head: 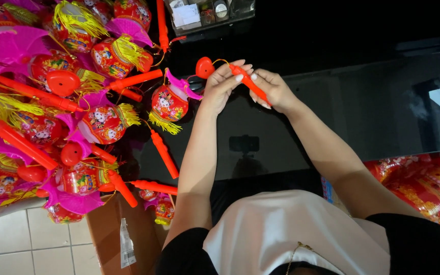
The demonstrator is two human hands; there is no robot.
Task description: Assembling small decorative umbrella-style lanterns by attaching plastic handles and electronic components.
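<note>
You are pinching a slim orange plastic handle (249, 83) with both hands' fingers (240, 71) closed, above the glossy black table (362, 112), beside piled red lanterns (77, 102).

Orange stick (250, 84) smooth plastic; table (362, 112) glossy black; lanterns (103, 122) shiny plastic, tassels stringy.

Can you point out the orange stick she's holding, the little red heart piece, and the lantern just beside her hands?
orange stick (253, 85), head view, middle of the shaft.
red heart piece (204, 67), head view, its centre.
red lantern (169, 103), head view, its round body.
</note>
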